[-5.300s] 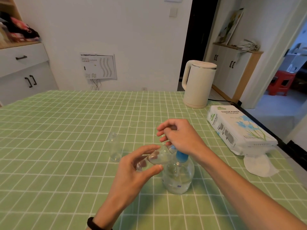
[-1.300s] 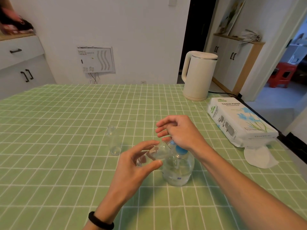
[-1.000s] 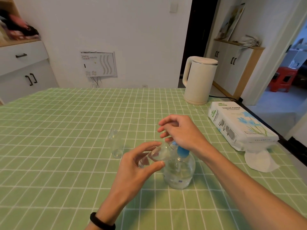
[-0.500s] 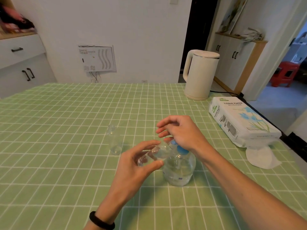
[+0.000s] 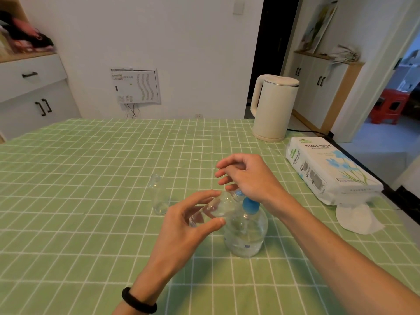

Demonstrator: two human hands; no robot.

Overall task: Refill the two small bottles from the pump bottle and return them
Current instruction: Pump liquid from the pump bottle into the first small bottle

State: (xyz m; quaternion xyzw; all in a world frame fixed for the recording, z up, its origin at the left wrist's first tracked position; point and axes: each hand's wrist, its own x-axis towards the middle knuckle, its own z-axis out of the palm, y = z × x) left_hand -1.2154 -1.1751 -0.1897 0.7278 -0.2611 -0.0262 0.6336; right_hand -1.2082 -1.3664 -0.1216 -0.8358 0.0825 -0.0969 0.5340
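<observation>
The left hand (image 5: pixel 181 226) pinches one small bottle (image 5: pixel 212 210) tilted, mouth up-right at the pump (image 5: pixel 246 201) nozzle — the right hand (image 5: pixel 247 178), fingers loosely curled, rests on the pump head — while the other bottle (image 5: pixel 158 196) stands just left.

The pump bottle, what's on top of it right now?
The right hand rests on the pump bottle, covering most of its blue pump head; the nozzle tip is hidden.

Location: home, dining/kitchen area; I'm at a table w/ green checked cloth (image 5: pixel 91 178); electric kettle (image 5: pixel 273 108) plugged in at far edge; tissue paper pack (image 5: pixel 327 171) beside it; white cabinets (image 5: pixel 34 96) along walls; doorway to rm w/ red stool (image 5: pixel 389 105).
</observation>
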